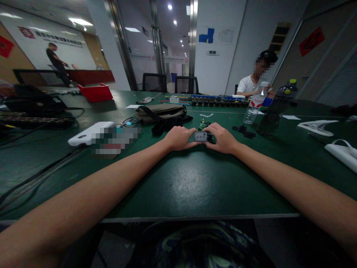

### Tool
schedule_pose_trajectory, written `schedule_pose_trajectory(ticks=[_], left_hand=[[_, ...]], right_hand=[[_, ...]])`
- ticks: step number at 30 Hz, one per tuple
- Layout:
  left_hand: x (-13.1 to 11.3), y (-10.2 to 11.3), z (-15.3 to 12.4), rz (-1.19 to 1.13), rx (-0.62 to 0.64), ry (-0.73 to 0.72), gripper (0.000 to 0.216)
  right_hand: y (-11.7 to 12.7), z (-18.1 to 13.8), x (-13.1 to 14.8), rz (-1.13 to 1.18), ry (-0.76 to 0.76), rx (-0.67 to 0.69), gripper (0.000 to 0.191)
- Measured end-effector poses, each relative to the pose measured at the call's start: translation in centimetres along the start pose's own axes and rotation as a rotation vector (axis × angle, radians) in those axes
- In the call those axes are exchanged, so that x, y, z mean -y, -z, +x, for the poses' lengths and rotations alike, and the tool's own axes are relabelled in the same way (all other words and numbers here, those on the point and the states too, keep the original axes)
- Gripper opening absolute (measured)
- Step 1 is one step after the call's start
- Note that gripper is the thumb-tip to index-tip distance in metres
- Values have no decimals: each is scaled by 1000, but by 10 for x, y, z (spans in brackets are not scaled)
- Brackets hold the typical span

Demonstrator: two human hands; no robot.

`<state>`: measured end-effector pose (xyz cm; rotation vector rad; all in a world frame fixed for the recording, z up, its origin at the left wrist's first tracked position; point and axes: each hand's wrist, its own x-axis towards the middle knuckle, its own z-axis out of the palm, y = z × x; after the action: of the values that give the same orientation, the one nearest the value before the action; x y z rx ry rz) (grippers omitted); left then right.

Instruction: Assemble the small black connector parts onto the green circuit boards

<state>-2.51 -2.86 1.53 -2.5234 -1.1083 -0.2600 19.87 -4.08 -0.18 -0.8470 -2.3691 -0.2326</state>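
Between my two hands is a small grey rectangular block marked "SPD" (201,137), its lettered face turned toward me. My left hand (180,137) grips its left end between thumb and fingers. The right end is pinched the same way by my right hand (223,138). Just behind the block, a green circuit board (205,124) shows partly, its lower part hidden by the block and my fingers. Black plastic pieces (245,131) lie on the table to the right of my right hand.
On the green table (184,186) a grey-brown pouch (160,112) lies behind my left hand. A white device (90,133) is at left. A water bottle (253,106) and a dark bottle (275,111) stand at right. A person (251,83) sits across the table.
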Motion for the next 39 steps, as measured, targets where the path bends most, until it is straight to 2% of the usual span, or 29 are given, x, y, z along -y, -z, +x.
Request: schedule_pose_trajectory(ticks=[39], left_hand=[[-2,2,0,20,41,-2,61]], right_hand=[[-2,0,-1,-17,56,-45,25]])
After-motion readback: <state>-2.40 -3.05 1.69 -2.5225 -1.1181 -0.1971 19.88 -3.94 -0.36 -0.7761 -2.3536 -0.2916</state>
